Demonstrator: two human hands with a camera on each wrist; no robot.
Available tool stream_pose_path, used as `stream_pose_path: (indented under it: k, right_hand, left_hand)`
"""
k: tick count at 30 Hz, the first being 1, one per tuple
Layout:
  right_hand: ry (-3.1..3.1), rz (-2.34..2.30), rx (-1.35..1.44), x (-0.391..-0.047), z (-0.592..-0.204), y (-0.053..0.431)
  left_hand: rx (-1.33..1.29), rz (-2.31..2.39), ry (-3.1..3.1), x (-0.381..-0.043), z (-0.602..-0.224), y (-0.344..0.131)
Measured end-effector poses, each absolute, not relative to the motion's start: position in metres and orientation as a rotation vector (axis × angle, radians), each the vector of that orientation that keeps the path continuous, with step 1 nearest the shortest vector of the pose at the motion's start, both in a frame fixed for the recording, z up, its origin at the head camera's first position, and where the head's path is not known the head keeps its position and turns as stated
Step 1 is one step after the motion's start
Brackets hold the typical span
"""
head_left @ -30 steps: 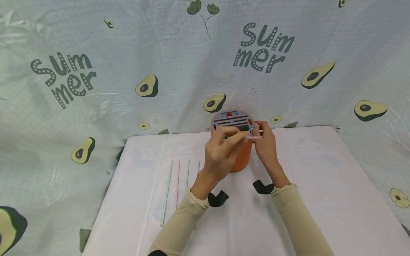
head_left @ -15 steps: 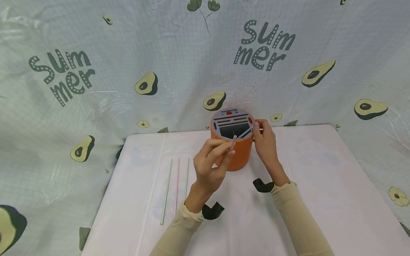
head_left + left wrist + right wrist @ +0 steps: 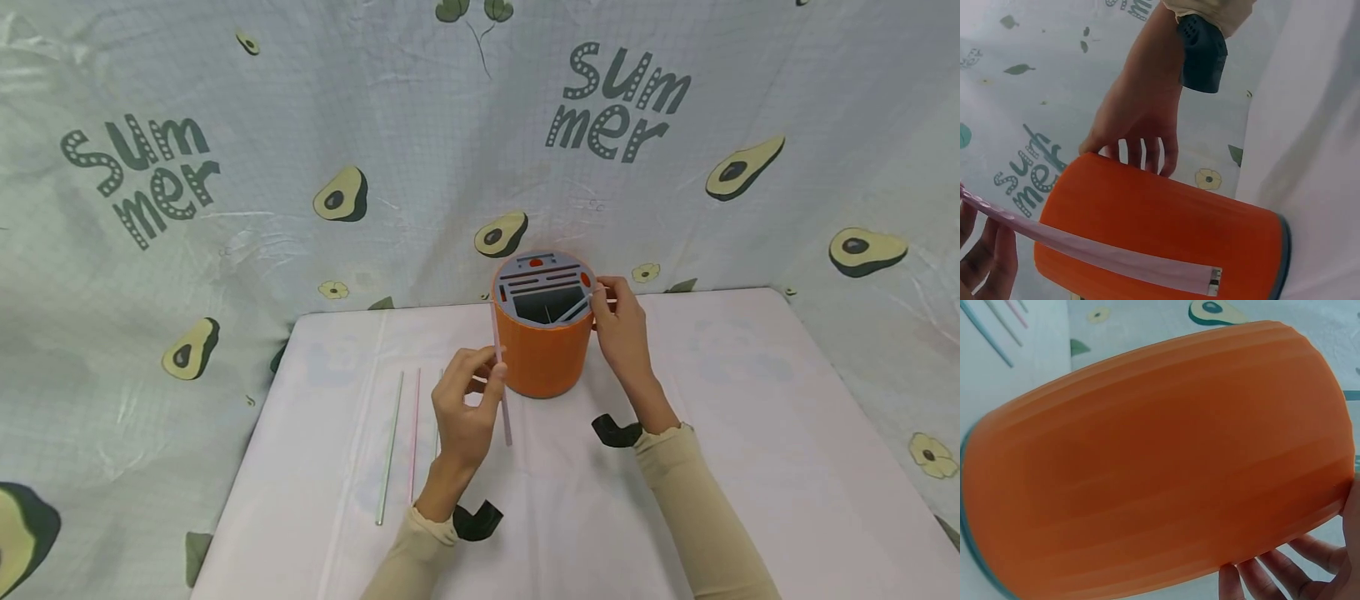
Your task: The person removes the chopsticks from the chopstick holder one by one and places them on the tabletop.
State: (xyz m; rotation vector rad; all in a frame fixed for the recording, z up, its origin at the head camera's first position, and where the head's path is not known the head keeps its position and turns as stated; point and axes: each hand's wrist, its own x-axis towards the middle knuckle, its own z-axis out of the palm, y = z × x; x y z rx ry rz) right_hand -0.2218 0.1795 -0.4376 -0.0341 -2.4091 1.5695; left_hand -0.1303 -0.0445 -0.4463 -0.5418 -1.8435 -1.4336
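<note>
My left hand (image 3: 463,415) pinches a pale pink drinking straw (image 3: 507,425), which slants upright in front of the container's left side. In the left wrist view the same straw (image 3: 1129,261) crosses before the orange container, with a ridged bend close to my fingertips. The orange round container (image 3: 547,358) has a grey slotted top (image 3: 517,271) with a wide dark opening. My right hand (image 3: 624,346) holds it at its right rim, thumb near the edge and fingers along the side. A thin pale stick (image 3: 576,308) lies slanted in the opening.
Left of my left hand, a green straw (image 3: 390,450), a pink straw (image 3: 415,425) and another green straw (image 3: 437,433) lie side by side on the white table (image 3: 750,467). A patterned sheet (image 3: 420,150) hangs close behind the container.
My left hand has moved left and toward me, away from the container's top, and the straw it holds has swung from level to near upright. My right hand stays at the rim.
</note>
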Motion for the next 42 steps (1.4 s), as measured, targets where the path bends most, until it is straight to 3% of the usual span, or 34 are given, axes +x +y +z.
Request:
stream_pose_path:
  k: [9, 19, 42]
  right_hand:
    - [-2.451, 1.598, -0.061, -0.224, -0.437, 0.183]
    - [-2.457, 1.635, -0.036, -0.224, -0.434, 0.185]
    - [-2.467, 1.633, -0.043, -0.228, -0.431, 0.186]
  left_hand:
    - [-0.179, -1.665, -2.21, -0.117, -0.47, -0.056]
    - [0.062, -1.457, -2.593, -0.114, -0.501, -0.065]
    - [-0.01, -0.702, -2.898, -0.116, -0.531, -0.064]
